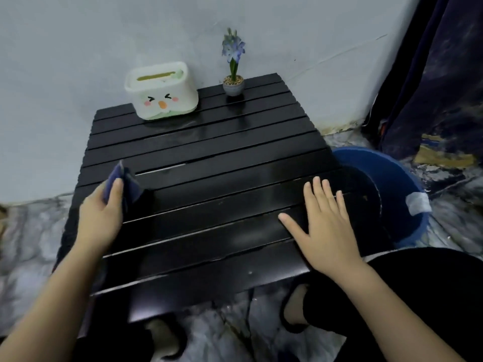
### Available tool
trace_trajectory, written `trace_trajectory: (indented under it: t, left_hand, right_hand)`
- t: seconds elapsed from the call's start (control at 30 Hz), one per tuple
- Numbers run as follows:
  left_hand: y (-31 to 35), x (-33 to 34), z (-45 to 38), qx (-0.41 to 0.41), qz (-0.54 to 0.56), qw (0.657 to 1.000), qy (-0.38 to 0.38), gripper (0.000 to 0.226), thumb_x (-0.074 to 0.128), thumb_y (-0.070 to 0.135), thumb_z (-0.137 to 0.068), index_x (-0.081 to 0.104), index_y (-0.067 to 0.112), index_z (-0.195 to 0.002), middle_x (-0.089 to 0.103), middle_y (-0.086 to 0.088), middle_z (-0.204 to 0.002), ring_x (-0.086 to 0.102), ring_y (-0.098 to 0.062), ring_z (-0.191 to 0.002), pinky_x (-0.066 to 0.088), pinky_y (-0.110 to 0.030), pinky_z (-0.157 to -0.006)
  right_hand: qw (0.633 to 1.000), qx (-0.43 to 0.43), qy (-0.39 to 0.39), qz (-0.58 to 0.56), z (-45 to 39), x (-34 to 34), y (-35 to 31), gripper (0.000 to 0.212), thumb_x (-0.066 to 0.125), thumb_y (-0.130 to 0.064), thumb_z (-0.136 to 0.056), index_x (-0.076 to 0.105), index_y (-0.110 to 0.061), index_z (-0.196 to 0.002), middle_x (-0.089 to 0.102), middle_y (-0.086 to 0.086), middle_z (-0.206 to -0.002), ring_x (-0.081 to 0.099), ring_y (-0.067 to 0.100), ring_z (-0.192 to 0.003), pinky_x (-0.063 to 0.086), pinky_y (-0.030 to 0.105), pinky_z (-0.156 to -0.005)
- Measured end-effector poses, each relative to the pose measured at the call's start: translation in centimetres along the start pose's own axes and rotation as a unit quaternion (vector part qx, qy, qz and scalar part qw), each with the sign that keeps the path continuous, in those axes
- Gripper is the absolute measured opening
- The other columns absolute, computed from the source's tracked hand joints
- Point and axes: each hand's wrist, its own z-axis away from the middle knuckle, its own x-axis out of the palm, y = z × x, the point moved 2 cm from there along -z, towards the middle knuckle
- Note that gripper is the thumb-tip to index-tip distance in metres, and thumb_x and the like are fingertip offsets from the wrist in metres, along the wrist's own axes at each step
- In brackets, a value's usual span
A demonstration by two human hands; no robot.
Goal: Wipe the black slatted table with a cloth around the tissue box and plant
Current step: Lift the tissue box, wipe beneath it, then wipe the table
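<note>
Table: the black slatted table (209,163) fills the middle of the view, its glossy slats running left to right with thin gaps between them; the far slats carry pale wet-looking sheen, and its far edge stands against a pale wall (78,48).
Cloth: a blue-purple cloth (122,184), bunched and blurred, sits at the table's left edge about halfway along, touching the slats.
Tissue box: a white tissue box (162,92) with a cartoon face printed on its front stands upright at the far left of the table, near the wall.
Plant: a small plant (233,74) with blue flowers in a grey pot stands upright at the far edge, just right of the tissue box and apart from it.
Left hand: the left hand (100,218) is curled around the cloth, thumb on top, arm reaching in from the lower left.
Right hand: the right hand (324,226) lies flat and spread on the near right slats, palm down, holding nothing.
Basin: a blue basin (392,178) sits on the floor beside the table's right edge.
</note>
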Motion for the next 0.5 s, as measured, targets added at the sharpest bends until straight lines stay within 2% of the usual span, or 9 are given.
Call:
trace_trajectory:
  t: [0.03,0.1,0.17,0.2,0.37,0.5]
  left_hand:
    - [-1.8,-1.2,0.6,-0.014,-0.034,0.999,0.003,0.046,0.043,0.05,-0.098,0.062,0.017,-0.124,0.066,-0.011,-0.117,0.059,-0.027,-0.116,0.044,-0.037,-0.093]
    - [-3.7,-1.6,1.9,-0.005,-0.105,0.994,-0.02,0.049,0.042,0.044,-0.1,0.049,0.021,-0.143,0.046,-0.009,-0.149,0.036,-0.026,-0.142,0.029,-0.043,-0.115]
    - [-3.3,0.2,3.2,0.066,-0.153,0.985,-0.043,0.049,0.043,0.032,-0.103,0.039,0.02,-0.15,0.028,-0.011,-0.159,0.017,-0.028,-0.15,0.014,-0.044,-0.122]
    - [-2.4,1.2,3.8,0.096,-0.167,0.98,-0.048,0.049,0.043,0.028,-0.103,0.037,0.018,-0.15,0.025,-0.013,-0.161,0.014,-0.029,-0.151,0.011,-0.044,-0.123]
    - [3.3,7.1,8.4,0.2,-0.168,0.96,-0.098,0.055,0.05,0.02,-0.099,0.034,0.009,-0.151,0.029,-0.015,-0.158,0.022,-0.032,-0.149,0.016,-0.04,-0.121]
    - [7.3,10.4,13.7,0.337,-0.114,0.92,-0.166,0.051,0.055,0.018,-0.094,0.048,0.003,-0.142,0.046,-0.019,-0.148,0.041,-0.038,-0.139,0.027,-0.046,-0.117]
  right_hand:
    - [1.0,0.0,0.003,0.004,0.0,0.0,0.0,0.094,0.017,-0.075,-0.093,0.01,-0.009,-0.159,0.002,0.01,-0.168,-0.007,0.02,-0.155,-0.007,0.039,-0.125]
    - [1.0,0.002,0.009,0.013,0.0,0.1,0.0,0.093,0.02,-0.073,-0.094,0.015,-0.006,-0.158,0.007,0.013,-0.168,-0.002,0.023,-0.155,-0.003,0.041,-0.126]
    - [1.0,0.005,0.013,0.023,-0.1,0.2,0.0,0.091,0.023,-0.072,-0.097,0.017,-0.005,-0.158,0.009,0.014,-0.167,0.001,0.025,-0.155,-0.001,0.043,-0.126]
    - [1.0,0.008,0.012,0.024,-0.1,0.2,0.0,0.089,0.025,-0.07,-0.097,0.017,-0.005,-0.158,0.009,0.015,-0.167,0.002,0.025,-0.155,0.0,0.044,-0.126]
    - [1.0,0.009,0.014,0.02,-0.1,0.2,-0.1,0.087,0.031,-0.066,-0.097,0.018,-0.005,-0.157,0.01,0.015,-0.167,0.003,0.026,-0.155,0.0,0.044,-0.126]
    - [0.999,0.013,0.024,0.026,-0.3,0.3,0.0,0.085,0.032,-0.063,-0.097,0.022,-0.004,-0.156,0.014,0.016,-0.166,0.007,0.028,-0.155,0.003,0.045,-0.126]
